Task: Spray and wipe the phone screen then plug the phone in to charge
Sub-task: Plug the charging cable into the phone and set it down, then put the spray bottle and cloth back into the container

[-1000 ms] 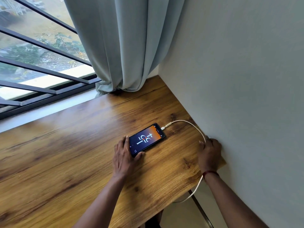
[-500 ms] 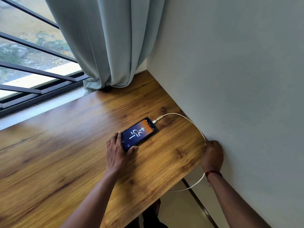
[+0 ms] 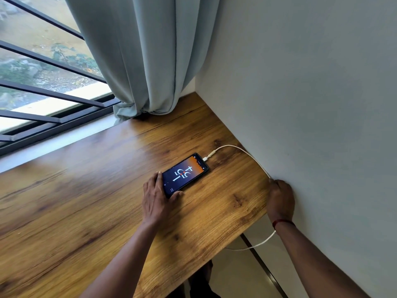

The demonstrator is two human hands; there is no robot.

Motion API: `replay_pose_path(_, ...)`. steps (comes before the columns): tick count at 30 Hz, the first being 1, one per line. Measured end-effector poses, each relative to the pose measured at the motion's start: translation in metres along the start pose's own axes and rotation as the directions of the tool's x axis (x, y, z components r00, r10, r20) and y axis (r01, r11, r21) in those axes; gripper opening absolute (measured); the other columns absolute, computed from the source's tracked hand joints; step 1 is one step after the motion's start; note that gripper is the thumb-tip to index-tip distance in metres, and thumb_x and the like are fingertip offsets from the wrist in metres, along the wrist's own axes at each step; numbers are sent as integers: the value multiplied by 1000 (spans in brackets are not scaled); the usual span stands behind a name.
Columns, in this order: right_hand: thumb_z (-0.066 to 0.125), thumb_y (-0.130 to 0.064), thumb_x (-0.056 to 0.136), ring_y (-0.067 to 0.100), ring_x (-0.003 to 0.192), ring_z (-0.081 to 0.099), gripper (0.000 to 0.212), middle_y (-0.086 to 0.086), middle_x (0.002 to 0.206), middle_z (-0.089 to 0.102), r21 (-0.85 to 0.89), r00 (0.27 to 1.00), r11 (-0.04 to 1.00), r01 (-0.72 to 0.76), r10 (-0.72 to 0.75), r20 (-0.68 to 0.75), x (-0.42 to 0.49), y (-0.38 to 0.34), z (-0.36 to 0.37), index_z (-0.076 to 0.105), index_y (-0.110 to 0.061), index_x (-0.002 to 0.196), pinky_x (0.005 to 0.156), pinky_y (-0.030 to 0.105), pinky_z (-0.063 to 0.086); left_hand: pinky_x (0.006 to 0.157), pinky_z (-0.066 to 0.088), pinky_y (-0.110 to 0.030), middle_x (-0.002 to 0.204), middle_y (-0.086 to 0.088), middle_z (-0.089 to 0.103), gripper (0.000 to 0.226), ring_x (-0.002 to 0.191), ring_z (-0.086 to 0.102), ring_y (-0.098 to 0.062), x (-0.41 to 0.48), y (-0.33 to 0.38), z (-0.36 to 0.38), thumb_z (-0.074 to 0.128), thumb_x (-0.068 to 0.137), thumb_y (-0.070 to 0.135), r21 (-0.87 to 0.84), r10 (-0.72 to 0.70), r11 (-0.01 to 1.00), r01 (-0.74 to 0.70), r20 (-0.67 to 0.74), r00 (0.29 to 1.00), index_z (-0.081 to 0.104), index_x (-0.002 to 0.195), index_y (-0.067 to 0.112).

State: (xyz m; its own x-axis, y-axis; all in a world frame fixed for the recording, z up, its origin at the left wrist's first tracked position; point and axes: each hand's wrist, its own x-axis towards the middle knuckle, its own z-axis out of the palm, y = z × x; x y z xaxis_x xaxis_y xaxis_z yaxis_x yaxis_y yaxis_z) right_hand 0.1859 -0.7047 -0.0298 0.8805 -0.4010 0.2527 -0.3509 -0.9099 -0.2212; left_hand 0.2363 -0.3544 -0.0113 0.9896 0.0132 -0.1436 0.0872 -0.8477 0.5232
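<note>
A black phone (image 3: 185,174) lies flat on the wooden desk (image 3: 90,190), its screen lit with a clock face. A white charging cable (image 3: 240,149) is plugged into the phone's far end and curves right to the wall, then drops below the desk edge. My left hand (image 3: 158,195) rests on the desk with fingers around the phone's near end. My right hand (image 3: 280,198) is closed on the cable where the desk's right corner meets the wall.
A grey wall (image 3: 311,104) bounds the desk on the right. A pale curtain (image 3: 146,57) hangs at the back corner, beside a barred window (image 3: 43,82). The desk's front edge runs diagonally below my arms, with floor underneath.
My right hand has slid a little toward the desk's corner along the cable. The phone, cable plug and left hand keep their places; the view shifted slightly.
</note>
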Motion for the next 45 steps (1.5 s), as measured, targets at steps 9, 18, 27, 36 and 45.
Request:
replay_pose_path(9,71,17,73,44,87,63,31,28,96,68,91,992,988,125,-124,-18,0,-14,-4,69,10,104,70,42,55,114,36,-43,155,-18,35,110,138,34,-31,-2,-2,0,72,75,63,7,-10,1000,10,-10,1000,23,154,4)
replay_pose_path(18,65,-23,91,24,97,61,31,12,108,68,321,907,871,371,-414,76,5,-102,11,65,-6,117,76,29,52,110,41,-43,154,-17,36,98,136,35,-30,-10,-5,-4,65,84,61,34,-9,999,11,-62,998,25,154,6)
replay_pose_path(27,58,-34,95,32,131,47,49,14,137,58,351,799,788,506,-581,154,-11,-190,14,53,-7,136,107,46,40,114,31,-37,157,-15,33,81,141,30,-28,-42,-38,-28,56,94,52,39,-67,997,72,-123,990,25,154,8)
replay_pose_path(36,63,-35,91,29,117,58,49,12,126,63,341,651,650,679,-748,129,-100,-275,-4,56,-8,132,91,42,50,120,23,-36,161,-11,30,73,145,29,-28,-118,-118,-66,50,98,47,2,-150,988,153,-208,967,25,155,10)
replay_pose_path(45,75,-19,84,30,94,68,41,13,105,71,512,527,511,690,-840,129,-264,-390,-14,64,-6,122,79,39,58,114,33,-31,151,-6,43,64,137,38,-22,-245,-246,-114,54,94,38,-149,-319,947,284,-338,886,35,152,16)
